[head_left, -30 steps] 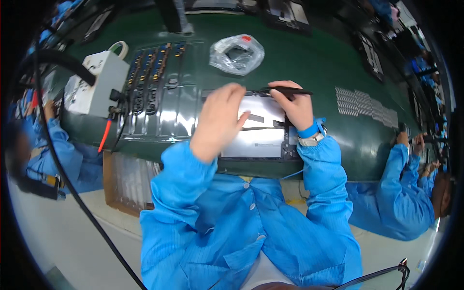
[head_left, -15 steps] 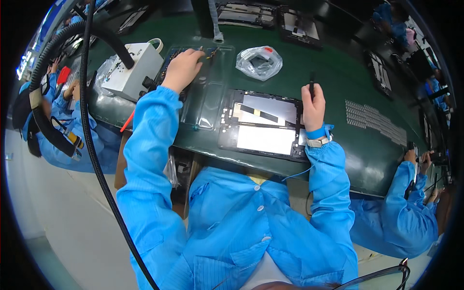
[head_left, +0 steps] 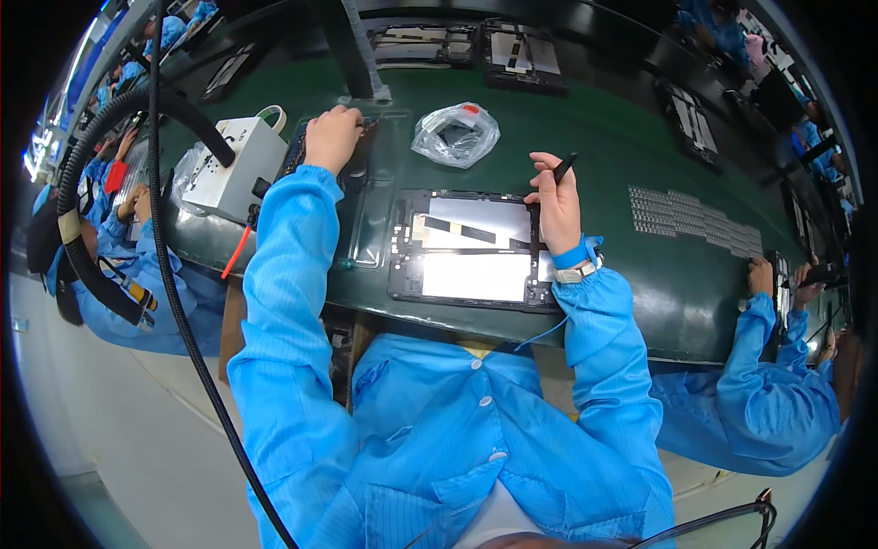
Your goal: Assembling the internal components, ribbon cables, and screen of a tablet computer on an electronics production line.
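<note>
My left hand [head_left: 333,139] reaches over a clear plastic tray [head_left: 370,242] whose far part holds small dark parts [head_left: 368,131]. Its fingers are curled together with the tips hidden, so what they hold, if anything, does not show. In my right hand [head_left: 558,212] is a slim black pen-shaped tool [head_left: 566,166], gripped between thumb and fingers and pointing up to the right. That hand is over the right edge of an opened tablet housing [head_left: 437,235], which lies flat with silver panels and a dark strip inside. A blue wrist strap [head_left: 580,253] circles my right wrist.
Beyond the housing lies a clear plastic-wrapped ring [head_left: 455,135]. A white box with a black hose [head_left: 240,165] stands left. Rows of small metal pieces [head_left: 690,220] lie right. More housings [head_left: 521,57] and a dark post [head_left: 352,55] are at the back. Co-workers sit on both sides.
My right hand has tilted the black tool to the right and raised its fingers. My left hand's fingers have drawn together over the tray. The whole view has shifted slightly.
</note>
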A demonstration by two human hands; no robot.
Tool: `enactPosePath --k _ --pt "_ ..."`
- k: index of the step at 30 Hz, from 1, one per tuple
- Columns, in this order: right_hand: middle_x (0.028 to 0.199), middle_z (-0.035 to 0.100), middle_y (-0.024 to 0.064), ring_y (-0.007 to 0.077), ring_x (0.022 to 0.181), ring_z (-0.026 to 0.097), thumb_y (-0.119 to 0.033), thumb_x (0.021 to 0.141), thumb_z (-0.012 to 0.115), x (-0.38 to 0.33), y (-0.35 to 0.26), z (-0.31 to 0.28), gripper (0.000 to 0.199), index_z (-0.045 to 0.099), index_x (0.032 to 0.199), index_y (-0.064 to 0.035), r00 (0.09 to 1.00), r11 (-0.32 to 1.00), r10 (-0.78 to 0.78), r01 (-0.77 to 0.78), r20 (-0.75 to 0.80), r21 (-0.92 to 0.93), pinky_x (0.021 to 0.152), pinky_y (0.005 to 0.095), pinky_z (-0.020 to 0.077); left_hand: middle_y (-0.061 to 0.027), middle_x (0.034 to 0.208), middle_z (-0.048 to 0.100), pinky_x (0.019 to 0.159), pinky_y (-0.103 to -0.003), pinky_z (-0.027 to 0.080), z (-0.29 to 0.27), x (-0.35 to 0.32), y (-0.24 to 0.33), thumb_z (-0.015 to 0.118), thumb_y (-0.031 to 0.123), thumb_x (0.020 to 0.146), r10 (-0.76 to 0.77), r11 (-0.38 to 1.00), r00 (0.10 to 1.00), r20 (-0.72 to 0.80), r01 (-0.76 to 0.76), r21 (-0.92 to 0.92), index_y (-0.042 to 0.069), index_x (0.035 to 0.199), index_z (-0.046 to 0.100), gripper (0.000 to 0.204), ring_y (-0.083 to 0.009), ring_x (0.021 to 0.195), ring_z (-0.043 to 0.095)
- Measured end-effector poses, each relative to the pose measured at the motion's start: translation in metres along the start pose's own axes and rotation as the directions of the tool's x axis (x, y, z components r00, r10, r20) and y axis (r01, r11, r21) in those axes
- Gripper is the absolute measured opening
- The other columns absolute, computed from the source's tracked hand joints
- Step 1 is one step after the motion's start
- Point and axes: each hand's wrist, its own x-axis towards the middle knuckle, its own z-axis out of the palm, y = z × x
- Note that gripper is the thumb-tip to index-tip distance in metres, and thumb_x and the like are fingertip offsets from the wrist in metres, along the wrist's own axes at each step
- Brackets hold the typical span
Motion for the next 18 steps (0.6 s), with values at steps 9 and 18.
enactPosePath --k 9,18 --pt "0.079 0.053 0.0008 0.0069 0.069 0.049 -0.03 0.096 0.034 -0.01 -0.044 -0.012 0.033 0.052 0.097 -0.0026 0.988 0.982 -0.135 0.143 -0.073 0.124 0.061 0.0207 0.0406 -0.0095 0.077 0.057 0.062 -0.038 0.044 -0.101 -0.059 0.054 0.059 0.009 0.072 0.109 0.972 0.908 -0.404 -0.181 -0.146 0.005 0.08 0.054 0.011 -0.0276 0.073 0.056" --pt "0.077 0.062 0.0109 0.0219 0.071 0.061 -0.002 0.072 0.064 -0.069 -0.135 0.036 0.017 0.063 0.089 -0.0021 0.809 0.844 -0.507 0.537 0.298 -0.019 0.062 0.0286 0.0469 -0.003 0.069 0.052 0.056 -0.031 0.041 -0.143 -0.111 0.138 0.056 0.009 0.065 0.369 0.914 0.879 -0.303 -0.402 -0.054 0.009 0.074 0.05 0.011 -0.019 0.067 0.054"
